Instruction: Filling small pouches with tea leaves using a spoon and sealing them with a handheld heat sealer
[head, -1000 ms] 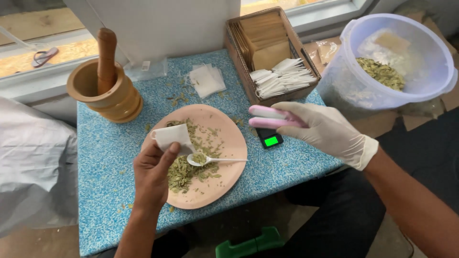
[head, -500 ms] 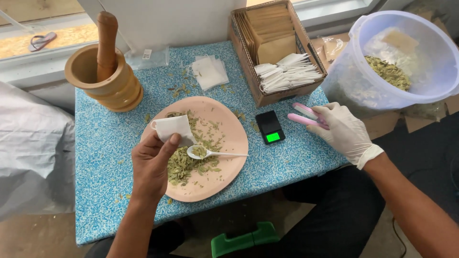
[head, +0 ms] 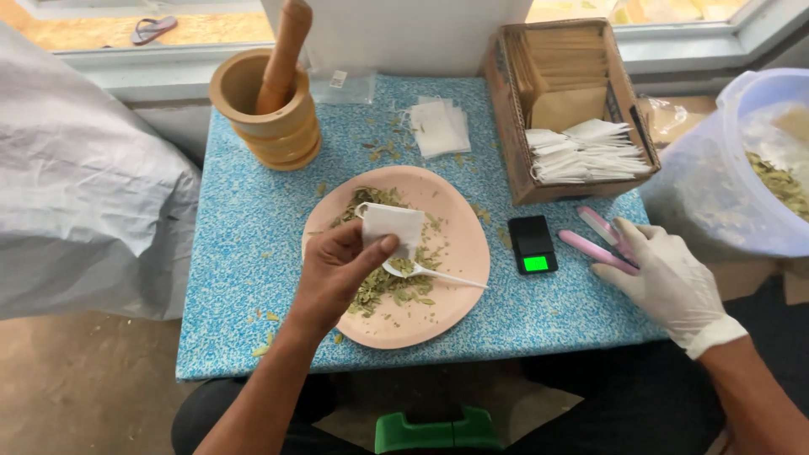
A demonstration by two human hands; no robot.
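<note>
Bare left hand pinching a small white paper bag above a pink plate of dried leaves, white spoon just under it — gloved right hand grasping a pink sealer on the bench, black scale to its left.

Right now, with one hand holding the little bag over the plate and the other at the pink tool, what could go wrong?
1. The left hand pinches the white bag above the loose dried leaves; a tilt could spill the leaves onto the blue table.
2. The white spoon lies on the plate, handle toward the rim; a nudge might flick it off.
3. The gloved right hand handles the pink sealer close beside the small scale, which could get knocked.
</note>
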